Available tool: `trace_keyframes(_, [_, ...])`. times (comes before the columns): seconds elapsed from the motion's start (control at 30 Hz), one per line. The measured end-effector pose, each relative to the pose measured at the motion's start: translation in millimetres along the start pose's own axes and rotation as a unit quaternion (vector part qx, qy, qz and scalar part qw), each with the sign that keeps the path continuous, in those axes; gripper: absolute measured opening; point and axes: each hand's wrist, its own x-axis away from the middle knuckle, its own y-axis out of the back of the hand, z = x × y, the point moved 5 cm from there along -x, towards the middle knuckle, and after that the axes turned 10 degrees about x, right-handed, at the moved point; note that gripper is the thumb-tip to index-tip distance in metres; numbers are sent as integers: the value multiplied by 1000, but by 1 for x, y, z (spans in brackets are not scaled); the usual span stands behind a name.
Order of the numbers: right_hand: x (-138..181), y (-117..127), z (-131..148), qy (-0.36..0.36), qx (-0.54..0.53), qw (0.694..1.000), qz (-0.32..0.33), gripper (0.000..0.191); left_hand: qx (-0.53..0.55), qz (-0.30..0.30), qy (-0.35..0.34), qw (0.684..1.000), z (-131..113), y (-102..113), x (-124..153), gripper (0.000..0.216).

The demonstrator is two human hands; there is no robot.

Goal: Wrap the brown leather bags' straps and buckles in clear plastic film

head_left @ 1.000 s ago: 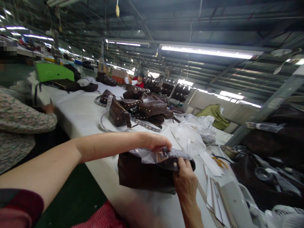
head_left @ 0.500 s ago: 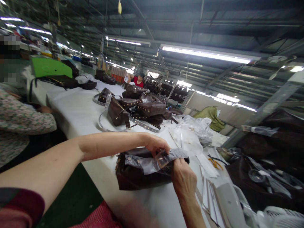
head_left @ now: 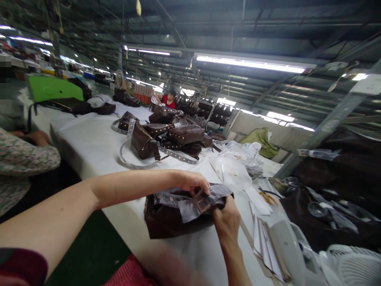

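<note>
as the brown bag (head_left: 166, 223) sat on the worktop (head_left: 95, 139), left hand (head_left: 193, 183) and right hand (head_left: 228, 220) pinched its plastic wrap (head_left: 186, 207).

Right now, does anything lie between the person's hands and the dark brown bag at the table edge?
Yes: clear plastic film drapes over the top of the dark brown bag. The left hand and right hand both pinch it, so film lies between fingers and leather. Nothing else intervenes.

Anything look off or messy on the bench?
Nothing damaged or spilled. The left hand and right hand pinch a crumpled clear film on the brown bag; loose plastic bags and a jumbled bag pile sprawl across the white table.
</note>
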Motion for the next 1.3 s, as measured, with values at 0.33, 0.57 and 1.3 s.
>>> trace_keyframes(0.33, [13, -16, -8, -172, -140, 965, 143, 25, 20, -30, -25, 999, -6, 1, 12, 9])
trace_keyframes(0.57, [-7, -16, 3, -6, -103, 994, 39, 35, 8, -53, -23, 998, -6, 7, 20, 8])
trace_keyframes(1.3, [-17, -14, -3, -181, -109, 977, 24, 28, -7, -98, -68, 993, -4, 4, 20, 14])
